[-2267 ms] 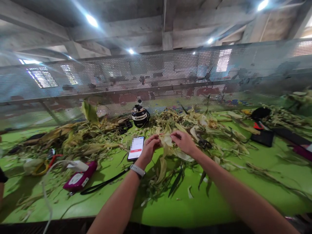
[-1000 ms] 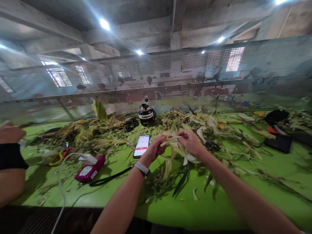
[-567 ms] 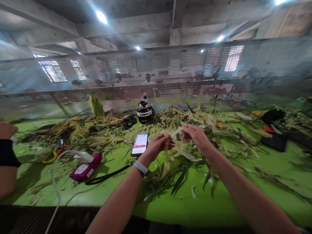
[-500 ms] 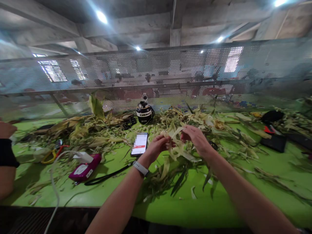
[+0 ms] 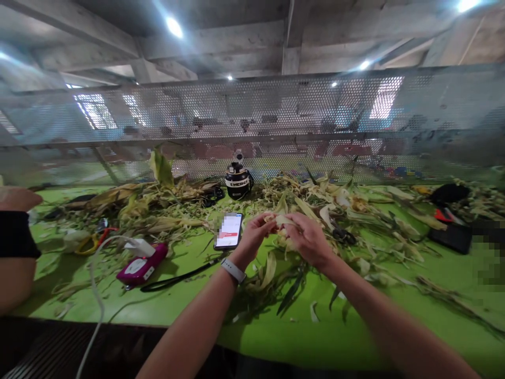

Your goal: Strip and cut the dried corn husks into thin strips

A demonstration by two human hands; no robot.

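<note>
Pale corn husk strips [image 5: 282,219] are pinched between my two hands above the green table [image 5: 276,342]. My left hand [image 5: 254,237] is closed on the husk, thumb and fingers together, with a watch on a light band at the wrist. Close beside it, my right hand [image 5: 310,239] is closed on the same husk from the other side. Its fingertips are partly hidden, and the husk's lower part is hard to make out behind the hands. Loose husk leaves [image 5: 269,271] lie on the table just below.
A phone [image 5: 229,231] lies left of my hands, near a purple power bank [image 5: 142,265] with a white charger and cable. A black jar-shaped bottle [image 5: 238,181] stands behind amid heaped husks [image 5: 118,205]. A perforated metal screen [image 5: 252,116] runs across the back. Another person's arm [image 5: 18,252] rests at left.
My right hand has come in closer to my left, and the husk strip between them is now more covered by the fingers. The view has shifted slightly.
</note>
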